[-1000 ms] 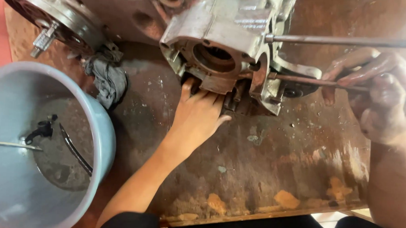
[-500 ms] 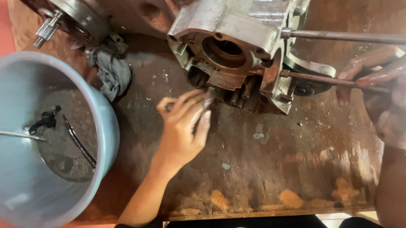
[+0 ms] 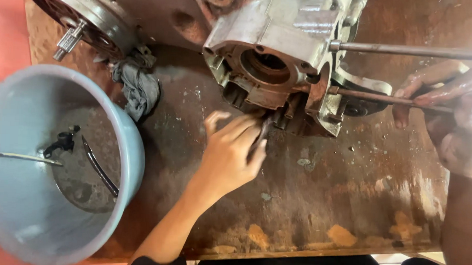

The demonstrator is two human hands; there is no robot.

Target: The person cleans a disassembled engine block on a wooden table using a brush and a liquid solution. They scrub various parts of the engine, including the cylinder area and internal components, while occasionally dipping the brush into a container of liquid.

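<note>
Metal engine case, one left hand, two rods.

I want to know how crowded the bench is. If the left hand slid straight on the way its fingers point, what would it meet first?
Most likely the underside of the metal engine case: the left hand points up and right, fingertips almost at it already. Depth is hard to judge.

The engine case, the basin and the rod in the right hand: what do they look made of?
Engine case: likely cast aluminium, dull grey, grimy, with moulded ribs. Basin: probably plastic, smooth pale blue-grey with a rounded rim. Rod: seemingly steel, thin, straight, brownish with rust or oil, gripped by the right hand.
</note>
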